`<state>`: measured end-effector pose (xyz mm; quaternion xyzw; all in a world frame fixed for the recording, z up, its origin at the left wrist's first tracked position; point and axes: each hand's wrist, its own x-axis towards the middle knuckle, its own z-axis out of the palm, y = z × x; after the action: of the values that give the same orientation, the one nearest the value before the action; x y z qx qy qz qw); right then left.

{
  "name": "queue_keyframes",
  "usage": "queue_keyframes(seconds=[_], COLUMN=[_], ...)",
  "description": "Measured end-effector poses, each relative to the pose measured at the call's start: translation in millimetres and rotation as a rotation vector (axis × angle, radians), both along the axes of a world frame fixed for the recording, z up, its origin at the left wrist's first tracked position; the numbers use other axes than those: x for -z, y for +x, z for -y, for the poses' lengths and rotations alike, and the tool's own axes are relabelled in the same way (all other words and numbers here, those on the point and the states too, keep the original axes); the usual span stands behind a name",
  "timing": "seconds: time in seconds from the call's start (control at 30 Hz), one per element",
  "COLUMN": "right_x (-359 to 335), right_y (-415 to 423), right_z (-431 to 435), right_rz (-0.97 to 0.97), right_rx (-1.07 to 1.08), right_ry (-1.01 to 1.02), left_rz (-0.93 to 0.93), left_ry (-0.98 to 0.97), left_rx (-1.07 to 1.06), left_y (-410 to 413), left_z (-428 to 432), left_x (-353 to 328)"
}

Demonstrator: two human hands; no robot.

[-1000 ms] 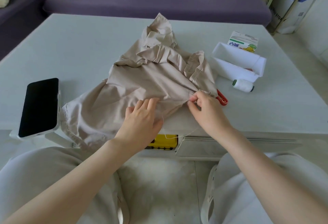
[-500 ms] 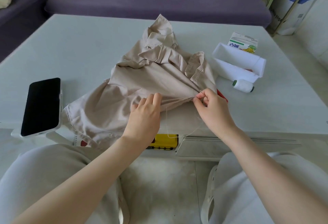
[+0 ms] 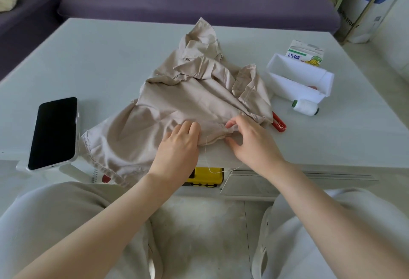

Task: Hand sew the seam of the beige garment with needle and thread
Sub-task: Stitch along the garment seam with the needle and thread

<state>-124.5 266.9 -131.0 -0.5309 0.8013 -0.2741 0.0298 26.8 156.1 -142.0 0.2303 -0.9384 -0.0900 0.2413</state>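
The beige garment [image 3: 177, 101] lies crumpled on the white table [image 3: 99, 61], its near edge hanging over the front. My left hand [image 3: 179, 146] grips the folded seam edge with curled fingers. Just to its right, my right hand [image 3: 252, 141] holds the same fold between index finger and thumb. A white thread [image 3: 208, 157] hangs from the seam between my hands and loops down toward my right wrist. The needle is too small to make out.
A white thread spool [image 3: 305, 106] lies by an open white box [image 3: 285, 84], with a small carton [image 3: 306, 54] behind it. A red tool [image 3: 279, 123] pokes out beside the garment. At the left lies a black phone [image 3: 54, 132]. A yellow object [image 3: 205, 175] sits under the table edge.
My right hand has shifted left along the seam and spread its index finger and thumb around the fold. My left hand has curled its fingers onto the edge. The thread loop hangs longer.
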Motion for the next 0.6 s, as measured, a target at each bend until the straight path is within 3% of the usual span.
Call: queue_keyframes(seconds=[0.27, 0.6], right_x=[4.9, 2.6], right_y=[2.3, 9.8], right_z=[6.1, 19.3], right_rz=[0.009, 0.048], right_rx=[-0.032, -0.005], right_ry=[0.052, 0.075], left_rz=[0.152, 0.251], left_ry=[0.063, 0.054], left_rx=[-0.005, 0.143], left_y=[12.0, 0.2], left_z=[26.7, 77.7], left_x=[-2.8, -9.3])
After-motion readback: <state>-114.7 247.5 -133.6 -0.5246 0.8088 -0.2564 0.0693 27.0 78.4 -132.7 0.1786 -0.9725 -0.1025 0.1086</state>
